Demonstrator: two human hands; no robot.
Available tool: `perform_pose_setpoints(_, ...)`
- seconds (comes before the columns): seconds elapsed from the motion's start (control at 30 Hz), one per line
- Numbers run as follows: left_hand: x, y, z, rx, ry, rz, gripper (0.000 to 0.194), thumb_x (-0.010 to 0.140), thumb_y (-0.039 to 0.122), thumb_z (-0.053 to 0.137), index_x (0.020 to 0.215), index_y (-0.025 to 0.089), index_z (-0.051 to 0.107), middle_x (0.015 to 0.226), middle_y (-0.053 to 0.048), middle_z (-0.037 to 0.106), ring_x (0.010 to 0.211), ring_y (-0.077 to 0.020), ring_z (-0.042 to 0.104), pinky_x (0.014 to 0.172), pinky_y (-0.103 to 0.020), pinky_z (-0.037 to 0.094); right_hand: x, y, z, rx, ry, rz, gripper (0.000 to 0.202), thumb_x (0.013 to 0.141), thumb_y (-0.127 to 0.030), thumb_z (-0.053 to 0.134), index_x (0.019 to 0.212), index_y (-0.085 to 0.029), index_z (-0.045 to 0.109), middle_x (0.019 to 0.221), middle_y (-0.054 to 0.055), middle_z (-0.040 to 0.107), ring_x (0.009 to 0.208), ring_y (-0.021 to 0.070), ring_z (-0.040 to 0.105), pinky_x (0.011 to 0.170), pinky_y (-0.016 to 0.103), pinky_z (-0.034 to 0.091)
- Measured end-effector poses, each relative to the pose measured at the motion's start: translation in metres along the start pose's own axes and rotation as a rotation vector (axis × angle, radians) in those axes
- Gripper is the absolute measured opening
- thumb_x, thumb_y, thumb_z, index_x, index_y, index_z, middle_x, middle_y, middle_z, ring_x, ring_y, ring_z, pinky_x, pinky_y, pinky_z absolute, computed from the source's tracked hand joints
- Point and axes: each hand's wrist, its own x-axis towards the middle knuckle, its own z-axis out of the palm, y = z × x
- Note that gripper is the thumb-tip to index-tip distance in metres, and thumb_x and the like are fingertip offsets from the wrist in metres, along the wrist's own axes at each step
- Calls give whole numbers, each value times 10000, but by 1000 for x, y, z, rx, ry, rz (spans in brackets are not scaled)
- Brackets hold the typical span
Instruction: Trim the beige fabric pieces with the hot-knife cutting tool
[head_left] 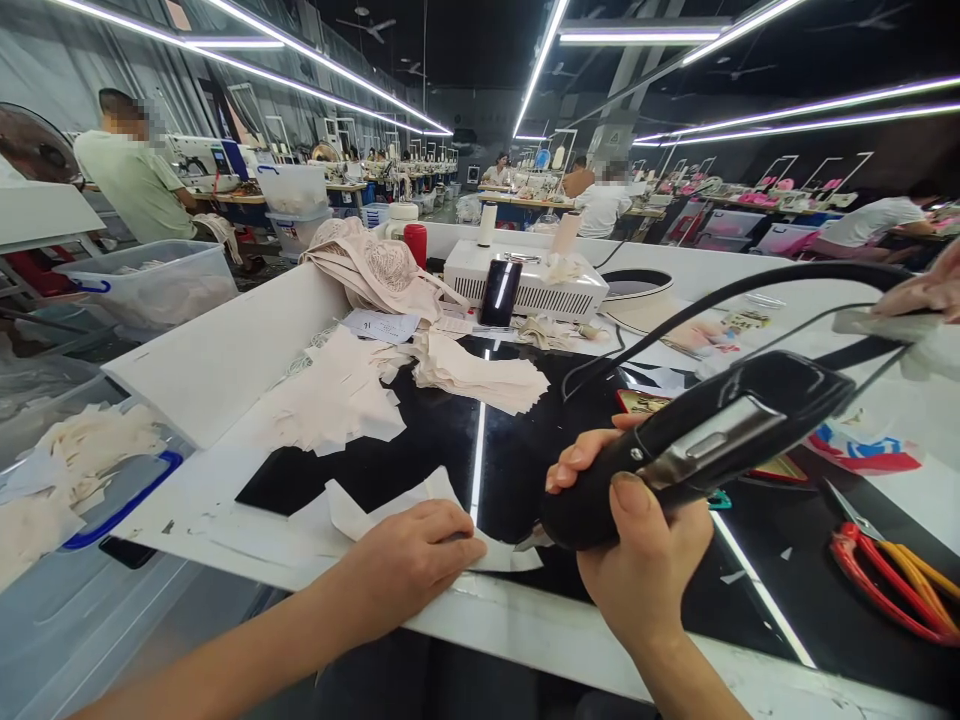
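My right hand [645, 540] is wrapped round a black hand-held electric cutter [697, 440]. Its cable runs from the rear end, and its small metal tip [534, 538] points left at the edge of a white piece of fabric [510, 556]. With fingers curled together, my left hand [420, 560] presses that fabric onto the table's front edge. Beyond it, a stack of pale beige fabric pieces [480, 372] lies on the glossy black tabletop [442, 430]. Another heap of beige pieces [337, 385] lies to the left.
Red- and yellow-handled scissors [889, 580] lie at the right. A phone [501, 292] leans against a white machine box [526, 275]. Beige bras [371, 265] are piled behind. A plastic bin [150, 285] stands left. Another person's hand [926, 290] shows at the far right. Co-workers sit farther off.
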Motion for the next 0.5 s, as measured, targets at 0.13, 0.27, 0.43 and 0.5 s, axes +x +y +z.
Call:
perform_pose_setpoints(0.13,-1,-1,1,-3,-8,-7,216,1032,62,541,1166,171,672,1051,-69,682,983,-184,671,861,-282,596,1,6,9,12,-19,-1,366,873,-420,795,1141,-258,606,812,-26,653,633,155,621,606,324,548)
perform_pose_setpoints(0.27,0,-1,1,4,-16,-5,229,1022,47,535,1158,172,671,1038,-65,674,970,-182,663,852,-285,596,-2,12,11,13,-51,4,357,892,-407,783,1158,-257,597,831,-25,655,645,152,628,623,322,550)
perform_pose_setpoints(0.43,-1,-1,2,23,-28,-15,251,1008,27,533,1160,175,665,1046,-67,670,992,-188,661,869,-300,601,-3,13,12,4,-50,5,298,921,-348,758,1153,-257,595,837,-27,661,646,142,629,635,313,553)
perform_pose_setpoints(0.5,-1,0,2,22,-23,-12,256,1006,23,529,1164,176,662,1052,-69,671,997,-189,662,865,-296,605,-2,13,14,-3,-42,8,286,919,-348,750,1139,-255,593,830,-28,657,636,142,625,628,314,553)
